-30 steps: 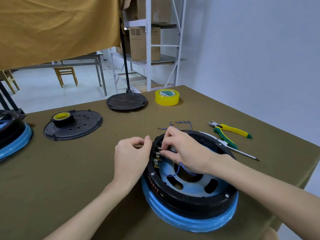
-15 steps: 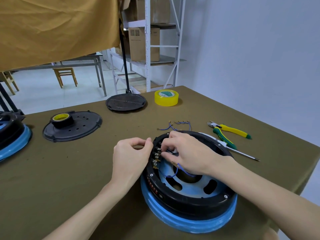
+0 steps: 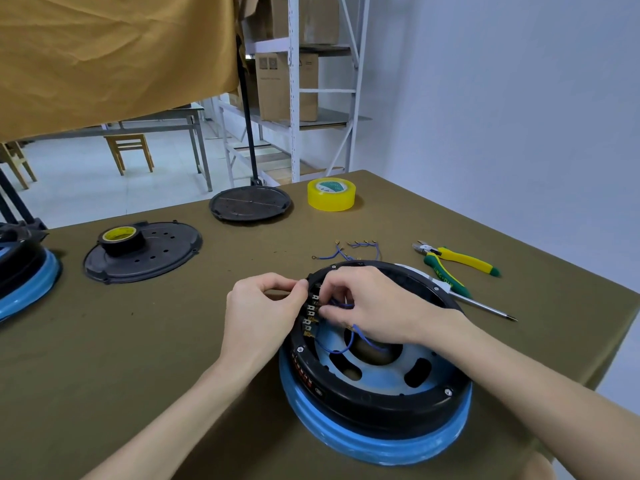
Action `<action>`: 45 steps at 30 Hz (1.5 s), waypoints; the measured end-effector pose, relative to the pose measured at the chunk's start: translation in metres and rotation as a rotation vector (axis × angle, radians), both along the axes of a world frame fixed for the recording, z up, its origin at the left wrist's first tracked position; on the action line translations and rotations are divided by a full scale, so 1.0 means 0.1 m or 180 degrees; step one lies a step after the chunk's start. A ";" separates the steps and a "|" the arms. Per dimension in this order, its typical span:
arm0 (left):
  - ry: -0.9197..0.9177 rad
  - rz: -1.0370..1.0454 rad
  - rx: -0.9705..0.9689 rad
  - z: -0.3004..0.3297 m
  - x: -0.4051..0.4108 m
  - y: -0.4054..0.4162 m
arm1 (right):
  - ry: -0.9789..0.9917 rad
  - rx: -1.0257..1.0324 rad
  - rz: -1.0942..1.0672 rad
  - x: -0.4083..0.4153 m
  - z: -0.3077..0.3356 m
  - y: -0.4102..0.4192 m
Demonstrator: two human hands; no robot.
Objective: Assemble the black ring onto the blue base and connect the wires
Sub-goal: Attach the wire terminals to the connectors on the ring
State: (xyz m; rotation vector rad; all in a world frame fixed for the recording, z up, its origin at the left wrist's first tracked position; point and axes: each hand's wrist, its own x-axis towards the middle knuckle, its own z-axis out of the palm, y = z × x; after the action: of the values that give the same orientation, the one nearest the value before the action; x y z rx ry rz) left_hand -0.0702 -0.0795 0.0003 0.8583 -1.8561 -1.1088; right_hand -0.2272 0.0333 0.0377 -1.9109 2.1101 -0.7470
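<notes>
While black ring (image 3: 381, 400) sits in blue base (image 3: 374, 445) | right hand (image 3: 374, 306) grip pinches blue wire (image 3: 349, 344) | left hand (image 3: 263, 306) grips ring.

- Two hands: left grip (image 3: 261, 308), right grip (image 3: 372, 304).
- Two blue bases (image 3: 377, 445) (image 3: 33, 289), each under a black ring (image 3: 381, 403) (image 3: 17, 258).
- Two dark cover plates (image 3: 162, 252) (image 3: 250, 203).
- Two tape rolls: yellow (image 3: 331, 195), black (image 3: 121, 240).
- One pair of pliers (image 3: 457, 263).
- One screwdriver (image 3: 485, 308).

Right hand (image 3: 367, 306) pinches a blue wire (image 3: 341, 344) at the black ring (image 3: 381, 400); left hand (image 3: 263, 313) steadies its rim.
</notes>
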 end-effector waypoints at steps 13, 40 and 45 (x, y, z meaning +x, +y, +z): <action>0.0085 -0.0186 0.0032 -0.03 -0.01 -0.03 | -0.0947 0.0373 -0.0840 -0.09 0.19 -0.07; -0.0247 -0.0456 -0.0129 0.05 -0.02 -0.08 | -0.1187 0.0185 -0.0114 -0.35 0.31 0.48; -0.0285 -0.0487 -0.0077 0.09 -0.01 -0.07 | -0.0628 0.0120 -0.0317 -0.47 0.31 0.47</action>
State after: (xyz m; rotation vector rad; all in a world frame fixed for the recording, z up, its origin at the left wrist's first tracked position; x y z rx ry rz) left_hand -0.0708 -0.0864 0.0091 0.7736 -2.0333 -1.1546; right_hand -0.2741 0.0801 0.0686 -1.6490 2.0932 -0.8705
